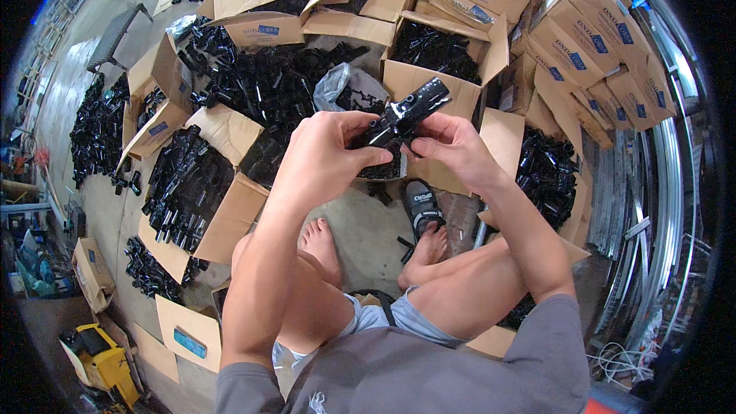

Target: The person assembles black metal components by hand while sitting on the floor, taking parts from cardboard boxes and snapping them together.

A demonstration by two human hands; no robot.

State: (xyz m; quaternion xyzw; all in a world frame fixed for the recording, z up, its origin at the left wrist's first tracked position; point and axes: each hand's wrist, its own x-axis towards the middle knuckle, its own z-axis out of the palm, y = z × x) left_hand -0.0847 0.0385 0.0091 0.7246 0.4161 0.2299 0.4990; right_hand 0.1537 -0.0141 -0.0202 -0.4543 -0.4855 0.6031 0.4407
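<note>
A glossy black tubular fitting (420, 103) with a round hole in its side is raised in front of me, tilted up to the right. My left hand (326, 146) is closed around its lower left end, thumb beneath and fingers behind. The fingers of my right hand (458, 149) pinch at the underside near the middle; any small part between them is hidden. Just below and behind the fitting is a container of small black pieces (362, 100), with a clear plastic bag (332, 86) beside it.
Piles of black fittings (261, 80) spread ahead, and open cardboard boxes (230, 215) of them stand left and right. Stacked closed cartons (590, 42) rise at the far right, beside long metal profiles (652, 207). A black sandal (421, 203) lies by my right foot.
</note>
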